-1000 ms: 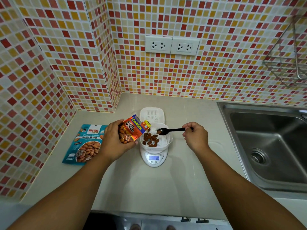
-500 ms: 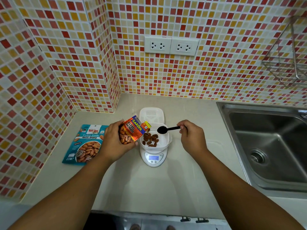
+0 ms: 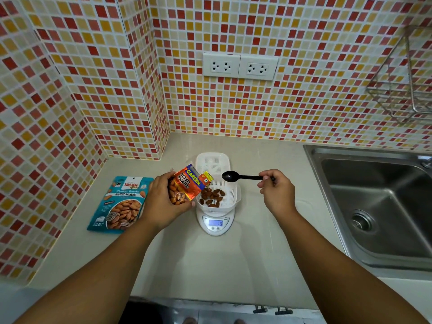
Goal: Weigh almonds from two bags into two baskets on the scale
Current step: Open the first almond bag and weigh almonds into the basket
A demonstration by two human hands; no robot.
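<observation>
Head view: left hand (image 3: 161,206) is gripping the orange almond bag (image 3: 187,185) beside the basket (image 3: 218,197); right hand (image 3: 277,195) fingers are pinching a black spoon (image 3: 240,177) above it.

Two bare forearms, entering from the lower left and lower right of the frame. No sleeves visible up to the frame edge. Left hand (image 3: 161,204) and right hand (image 3: 277,195) bare: no gloves, rings, watch or bracelets visible on the wrists. Short, unpainted nails.
</observation>
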